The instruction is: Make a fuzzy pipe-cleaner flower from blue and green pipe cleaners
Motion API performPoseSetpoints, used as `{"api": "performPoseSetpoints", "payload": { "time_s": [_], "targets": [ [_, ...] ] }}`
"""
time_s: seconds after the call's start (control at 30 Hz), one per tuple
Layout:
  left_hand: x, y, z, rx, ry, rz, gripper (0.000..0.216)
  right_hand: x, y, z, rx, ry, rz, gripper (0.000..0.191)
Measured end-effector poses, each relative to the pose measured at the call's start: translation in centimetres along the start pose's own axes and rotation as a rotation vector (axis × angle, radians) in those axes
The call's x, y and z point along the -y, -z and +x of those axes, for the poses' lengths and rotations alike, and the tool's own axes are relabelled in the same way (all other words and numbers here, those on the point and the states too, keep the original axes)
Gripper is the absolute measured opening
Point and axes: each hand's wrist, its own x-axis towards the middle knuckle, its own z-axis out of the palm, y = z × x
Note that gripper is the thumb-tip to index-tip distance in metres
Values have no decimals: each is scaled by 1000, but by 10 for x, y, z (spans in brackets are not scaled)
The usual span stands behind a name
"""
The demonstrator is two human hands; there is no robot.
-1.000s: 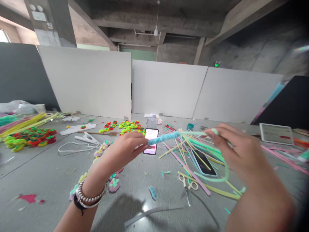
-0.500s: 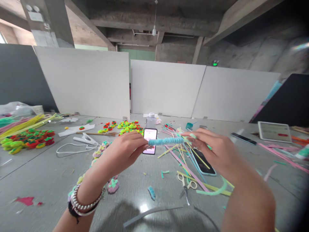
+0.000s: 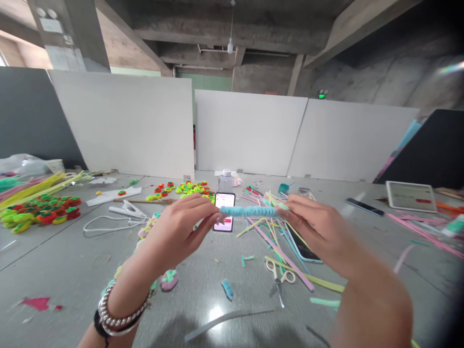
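Observation:
A light-blue coiled pipe cleaner [image 3: 250,211] stretches level between my two hands, above the table. My left hand [image 3: 188,220] pinches its left end between thumb and fingers. At the other end my right hand [image 3: 313,220] is closed on the coil, and a bit of mint green shows at its fingertips. Behind the coil stands a lit phone [image 3: 225,199]. Below it on the table lie a short blue fuzzy piece [image 3: 227,289] and white-handled scissors [image 3: 278,278]. A pink and green pipe-cleaner flower [image 3: 169,280] sits beside my left forearm.
Loose pipe cleaners [image 3: 266,237] and a second phone [image 3: 302,246] lie under my right hand. Piles of red and green fuzzy pieces [image 3: 47,208] are at left, near a white cord [image 3: 108,224]. A bottle [image 3: 226,181] and white panels [image 3: 250,130] stand behind.
My right hand has shifted its fingers slightly at the coil's right end. The mint pipe cleaner by my right wrist has moved and shows less. The left hand keeps its pinch.

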Motion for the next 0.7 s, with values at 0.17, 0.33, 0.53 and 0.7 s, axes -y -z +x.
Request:
{"api": "performPoseSetpoints", "payload": {
  "time_s": [0.17, 0.33, 0.53, 0.7],
  "targets": [
    [-2, 1, 0, 47, 10, -29, 21, 0, 1, -1, -2, -3, 3, 38],
    [-3, -2, 1, 89, 23, 25, 21, 1, 0, -1, 12, -22, -3, 34],
    [-3, -5, 2, 56, -13, 34, 22, 5, -2, 4, -145, -54, 7, 29],
    [-7, -6, 2, 46, 13, -32, 20, 13, -7, 6, -319, 23, 69, 26]
  ]
}}
